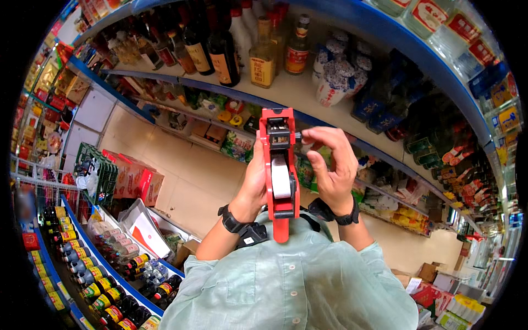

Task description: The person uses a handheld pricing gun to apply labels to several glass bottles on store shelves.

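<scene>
A red price-label gun (281, 165) with a roll of white labels (281, 177) inside is held upright in front of my chest. My left hand (255, 177) grips its left side, the fingers partly hidden behind it. My right hand (332, 165) is at the gun's right side, with bent fingers and the thumb apart. Its index fingertip is beside a small black knob (298, 137) on the gun; whether it touches cannot be told. Both wrists wear black straps.
A shelf (272, 88) with glass bottles (262, 62) and wrapped jars (336, 78) curves ahead. Lower shelves hold packets. At the left stand red cartons (140, 177), a green crate (97, 173) and rows of sauce bottles (99, 288). Boxes (433, 293) lie at the lower right.
</scene>
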Demonstrator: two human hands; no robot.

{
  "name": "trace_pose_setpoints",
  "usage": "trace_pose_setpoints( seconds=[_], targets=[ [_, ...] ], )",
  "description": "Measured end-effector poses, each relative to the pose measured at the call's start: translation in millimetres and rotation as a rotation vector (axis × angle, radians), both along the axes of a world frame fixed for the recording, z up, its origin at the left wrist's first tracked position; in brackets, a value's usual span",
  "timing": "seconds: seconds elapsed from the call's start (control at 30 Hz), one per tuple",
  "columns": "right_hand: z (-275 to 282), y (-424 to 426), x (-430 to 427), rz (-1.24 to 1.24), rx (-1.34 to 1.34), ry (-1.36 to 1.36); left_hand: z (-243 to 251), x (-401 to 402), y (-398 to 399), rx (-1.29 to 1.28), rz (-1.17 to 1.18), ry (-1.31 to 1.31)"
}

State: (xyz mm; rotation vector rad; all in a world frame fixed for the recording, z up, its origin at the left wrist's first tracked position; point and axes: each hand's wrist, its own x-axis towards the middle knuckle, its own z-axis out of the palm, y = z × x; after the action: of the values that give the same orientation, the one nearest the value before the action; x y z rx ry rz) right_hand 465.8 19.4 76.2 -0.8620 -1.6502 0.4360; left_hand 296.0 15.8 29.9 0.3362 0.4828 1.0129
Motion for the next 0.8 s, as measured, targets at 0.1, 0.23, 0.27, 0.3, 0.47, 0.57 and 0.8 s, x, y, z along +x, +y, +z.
trace_pose_setpoints(
  seconds=[0.1, 0.23, 0.27, 0.3, 0.47, 0.57, 0.8],
  targets=[
    [5, 1, -13, 0.023, 0.004, -0.022, 11, -4, -8, -0.003, 0.021, 0.114],
    [3, 0, -26, 0.035, -0.006, -0.016, -1, -15, -8, 0.049, -0.041, -0.024],
    [2, -1, -28, 0.029, -0.009, -0.019, -1, -18, -9, -0.022, -0.044, -0.023],
    [1, -1, -31, 0.025, 0.009, -0.019, -2, -19, -9, -0.056, -0.047, -0.024],
    [1, -6, -35, -0.022, 0.047, -0.064, -1, -21, -15, -0.029, -0.064, -0.023],
    [-3, -8, -34, -0.004, 0.056, -0.005, 3, -19, -15, -0.039, -0.091, -0.013],
    [-7, -10, -24, -0.018, 0.045, 0.045, -4, -10, -11, -0.035, -0.124, -0.054]
  ],
)
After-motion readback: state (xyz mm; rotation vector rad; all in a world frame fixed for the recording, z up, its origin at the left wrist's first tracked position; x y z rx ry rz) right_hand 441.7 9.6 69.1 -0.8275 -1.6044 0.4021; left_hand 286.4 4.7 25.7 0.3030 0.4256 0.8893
